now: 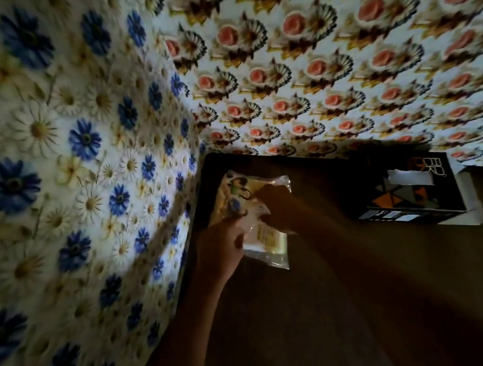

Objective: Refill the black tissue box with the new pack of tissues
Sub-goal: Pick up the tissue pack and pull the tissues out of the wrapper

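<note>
Two bare forearms are reaching up from the bottom of the view over a dark brown table, both lying in deep shadow. At their ends, the left hand and the right hand are holding the pack of tissues between them, just above the table near its far left corner. On the left hand, the fingers are curling around the lower left edge of the pack and gripping it. On the right, the fingers are closing on the pack's right side, pinching the clear wrapper near the middle. The pack is pale yellow with dark printed shapes on top, and its crinkled clear ends are sticking out above and below the hands. Well apart to the right, the black tissue box is sitting on the table against the wall, top facing up, showing orange and grey triangles and a pale slot. A white object is showing at its right edge. Blue and white daisy wallpaper is covering the left wall, and pink rose wallpaper is covering the far wall
</note>
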